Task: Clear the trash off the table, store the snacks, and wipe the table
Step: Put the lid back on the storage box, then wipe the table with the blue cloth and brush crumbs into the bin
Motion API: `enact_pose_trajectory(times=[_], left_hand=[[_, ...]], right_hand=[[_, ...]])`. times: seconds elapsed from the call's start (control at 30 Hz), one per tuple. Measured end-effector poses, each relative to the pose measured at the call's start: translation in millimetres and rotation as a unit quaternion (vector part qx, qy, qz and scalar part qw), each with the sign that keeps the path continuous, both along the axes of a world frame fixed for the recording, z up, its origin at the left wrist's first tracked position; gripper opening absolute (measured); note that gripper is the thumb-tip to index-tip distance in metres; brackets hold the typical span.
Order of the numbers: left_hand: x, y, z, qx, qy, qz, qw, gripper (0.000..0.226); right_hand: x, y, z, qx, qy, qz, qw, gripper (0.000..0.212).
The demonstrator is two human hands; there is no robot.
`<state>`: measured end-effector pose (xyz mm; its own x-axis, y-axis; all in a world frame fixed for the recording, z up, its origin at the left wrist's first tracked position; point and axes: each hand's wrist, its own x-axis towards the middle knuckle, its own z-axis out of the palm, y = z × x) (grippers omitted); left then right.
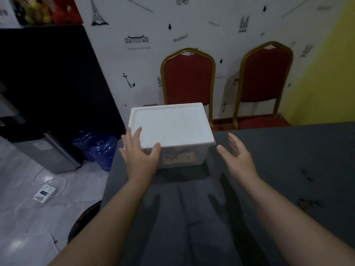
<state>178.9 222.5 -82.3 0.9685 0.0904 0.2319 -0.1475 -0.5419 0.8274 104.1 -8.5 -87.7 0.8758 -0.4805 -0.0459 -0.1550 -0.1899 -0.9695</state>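
Note:
A translucent storage box with a white lid point(172, 123) stands at the far left corner of the dark grey table point(278, 160). Snack packets show dimly through its front wall point(182, 157). My left hand point(139, 152) lies with spread, straight fingers against the lid's near left corner. My right hand point(235, 150) hovers open just right of the box, palm turned toward it, apart from its side. Dark stains point(307, 203) mark the table surface on the right.
Two red chairs with gold frames point(189, 79) point(266, 77) stand behind the table by the wall. On the floor at left are blue water bottles point(99, 148), a grey appliance point(50, 152) and a white power strip point(44, 193) with cable.

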Motion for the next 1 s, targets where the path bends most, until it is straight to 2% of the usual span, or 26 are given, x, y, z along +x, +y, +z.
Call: enact_pose_trajectory(times=[0.1,0.17,0.43,0.73,0.9,1.0], left_hand=[[-33.0,-44.3,9.2,-0.065,0.001,-0.154,0.986,0.068],[-52.4,-75.0,13.0,-0.078,0.003,-0.218,0.973,0.067],[-118.5,-197.0,5.6,-0.046,0.085,-0.398,0.912,0.062],[-178.8,-360.0,-13.3,-0.005,0.133,-0.485,0.864,0.058],[-216.2,-471.8,-26.1,-0.001,0.148,-0.498,0.854,0.058],[-239.2,-535.1,-37.0,0.010,0.174,-0.497,0.850,0.059]], right_hand=[[-39.8,-18.5,10.9,-0.019,-0.029,-0.059,0.998,0.052],[-62.6,-32.7,16.0,-0.030,-0.038,-0.096,0.994,0.046],[-165.7,-117.2,15.0,-0.069,-0.022,-0.250,0.966,0.031],[-276.1,-263.6,-7.2,-0.091,0.070,-0.357,0.927,0.029],[-313.6,-366.0,-28.9,-0.102,0.099,-0.369,0.919,0.033],[-330.0,-427.5,-45.2,-0.111,0.145,-0.349,0.919,0.036]])
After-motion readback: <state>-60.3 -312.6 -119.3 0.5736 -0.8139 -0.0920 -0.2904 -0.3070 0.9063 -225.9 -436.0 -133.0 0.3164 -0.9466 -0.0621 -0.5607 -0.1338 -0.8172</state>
